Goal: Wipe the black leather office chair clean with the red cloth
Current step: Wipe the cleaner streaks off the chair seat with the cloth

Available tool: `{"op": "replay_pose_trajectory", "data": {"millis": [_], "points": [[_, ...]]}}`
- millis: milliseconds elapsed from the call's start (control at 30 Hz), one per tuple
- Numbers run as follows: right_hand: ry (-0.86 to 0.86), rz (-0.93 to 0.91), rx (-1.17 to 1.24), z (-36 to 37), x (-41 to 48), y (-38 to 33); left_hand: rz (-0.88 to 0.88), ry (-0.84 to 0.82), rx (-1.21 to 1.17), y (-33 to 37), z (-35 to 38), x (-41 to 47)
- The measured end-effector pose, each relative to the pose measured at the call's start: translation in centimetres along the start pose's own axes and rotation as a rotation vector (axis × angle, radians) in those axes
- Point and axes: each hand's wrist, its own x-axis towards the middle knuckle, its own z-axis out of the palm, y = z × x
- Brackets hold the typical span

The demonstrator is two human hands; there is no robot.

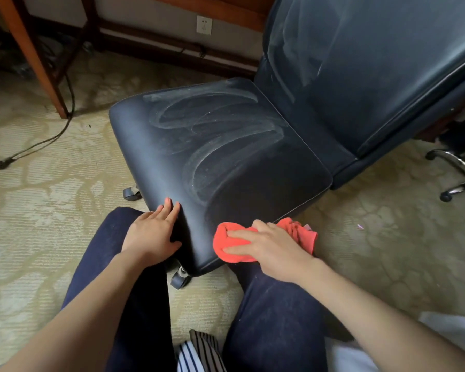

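Note:
The black leather office chair (226,146) stands in front of me, its seat streaked with pale wipe marks and its backrest rising at the upper right. My left hand (152,233) rests flat with straight fingers on the seat's near left edge. On the seat's near front edge lies the bunched red cloth (226,245), and my right hand (266,251) presses down on it with fingers spread over it. Part of the cloth sticks out behind the hand to the right.
Patterned beige carpet (43,200) surrounds the chair. A wooden desk leg (35,60) and a black cable with plug (0,163) lie at the left. A second chair's chrome base (457,170) stands at the right. My knees in dark trousers flank the seat's front.

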Motion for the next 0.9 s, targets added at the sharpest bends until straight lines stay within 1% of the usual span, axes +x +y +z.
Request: {"op": "replay_pose_trajectory", "data": {"millis": [67,167,233,300,400,467,533,567,633,767,800,833,867,900], "points": [[-0.141,0.04,-0.033,-3.2,-1.6,0.5,0.002,-0.025,0.018,0.2,0.0,-0.1],[-0.272,0.143,-0.047,-7.6,-4.2,0.7,0.006,-0.038,0.031,0.5,-0.1,-0.2],[-0.336,0.199,-0.011,-10.0,-5.9,0.6,0.012,-0.04,0.028,0.9,-0.1,-0.3],[-0.395,0.21,0.05,-11.7,-7.4,0.4,0.018,-0.041,0.031,1.0,0.0,-0.4],[-0.412,0.263,0.17,-12.5,-8.6,0.8,0.025,-0.03,0.047,0.9,0.1,-0.5],[-0.344,0.327,0.268,-11.3,-8.2,1.5,0.031,-0.028,0.05,0.8,0.1,-0.4],[-0.16,0.419,0.464,-8.7,-6.9,1.7,0.037,-0.026,0.058,0.7,0.1,-0.3],[-0.045,0.5,0.584,-7.1,-5.8,1.7,0.039,-0.027,0.061,0.7,0.2,-0.3],[0.188,0.723,0.744,-3.4,-3.4,2.2,0.041,-0.031,0.062,0.7,0.3,-0.1],[0.561,1.212,0.847,2.8,0.3,4.2,0.048,-0.033,0.109,0.7,0.5,-0.1],[0.607,1.312,0.848,3.8,0.8,4.4,0.05,-0.035,0.116,0.7,0.6,-0.1],[0.605,1.386,0.829,4.4,1.4,4.4,0.052,-0.036,0.123,0.7,0.6,-0.2],[0.545,1.427,0.794,4.8,1.9,4.1,0.054,-0.035,0.132,0.8,0.6,-0.2],[0.449,1.426,0.749,5.2,2.5,3.5,0.054,-0.031,0.145,0.9,0.6,-0.2]]}}
